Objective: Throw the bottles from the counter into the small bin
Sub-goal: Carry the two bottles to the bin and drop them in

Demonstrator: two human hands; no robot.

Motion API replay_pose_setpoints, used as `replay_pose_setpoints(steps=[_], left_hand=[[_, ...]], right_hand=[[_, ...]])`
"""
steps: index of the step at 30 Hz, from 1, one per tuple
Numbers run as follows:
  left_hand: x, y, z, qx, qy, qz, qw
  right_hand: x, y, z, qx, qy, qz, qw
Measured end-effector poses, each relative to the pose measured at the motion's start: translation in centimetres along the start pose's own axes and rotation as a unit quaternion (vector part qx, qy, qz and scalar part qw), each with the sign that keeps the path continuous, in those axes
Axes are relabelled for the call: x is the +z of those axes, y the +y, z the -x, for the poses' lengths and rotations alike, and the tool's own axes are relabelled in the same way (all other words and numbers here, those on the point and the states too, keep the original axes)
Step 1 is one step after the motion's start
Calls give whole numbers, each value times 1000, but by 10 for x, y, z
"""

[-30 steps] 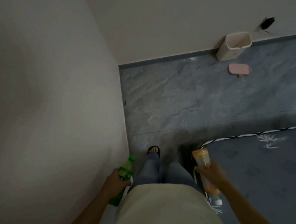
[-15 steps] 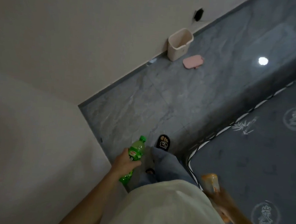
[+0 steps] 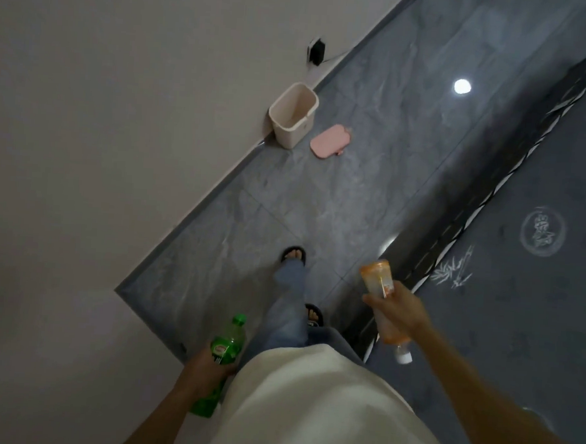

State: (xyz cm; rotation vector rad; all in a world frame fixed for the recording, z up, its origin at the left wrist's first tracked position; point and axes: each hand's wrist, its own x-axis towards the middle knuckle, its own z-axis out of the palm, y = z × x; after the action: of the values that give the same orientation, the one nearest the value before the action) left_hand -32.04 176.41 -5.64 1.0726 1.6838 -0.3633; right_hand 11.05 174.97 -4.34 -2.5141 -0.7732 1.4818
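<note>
glossy tiled floor (image 3: 337,204) — matt plastic bin (image 3: 293,117)

Pale wall (image 3: 102,114), grey marble floor (image 3: 337,204), dark patterned rug (image 3: 525,322)

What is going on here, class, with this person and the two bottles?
A person is walking across a grey tiled floor with a bottle in each hand. The left hand grips a green bottle; the right hand grips an orange bottle, cap end down. The small bin stands ahead by the wall, open, its pink lid on the floor beside it.
</note>
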Motion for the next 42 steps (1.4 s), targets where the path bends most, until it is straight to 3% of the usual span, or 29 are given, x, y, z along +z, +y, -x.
replay_pose_setpoints(steps=[6,9,17,25,34,42], left_hand=[[-36,70,-46,-8,-24,-1,1000],[-69,130,-72,39,-38,-15,998],[-121,312,-134,94,-30,-42,994],[-118,454,-186,104,-25,-40,994],[-94,478,-195,45,8,82,996],[-84,436,-189,-89,2,130,988]], right_hand=[[-30,-56,-44,-4,16,-6,1000],[-46,-76,-60,17,13,-6,1000],[-84,-65,-76,135,5,-20,991],[-164,-63,-149,189,-31,9,982],[-275,-171,-266,115,-58,161,979],[-288,-297,-343,3,-111,225,968]])
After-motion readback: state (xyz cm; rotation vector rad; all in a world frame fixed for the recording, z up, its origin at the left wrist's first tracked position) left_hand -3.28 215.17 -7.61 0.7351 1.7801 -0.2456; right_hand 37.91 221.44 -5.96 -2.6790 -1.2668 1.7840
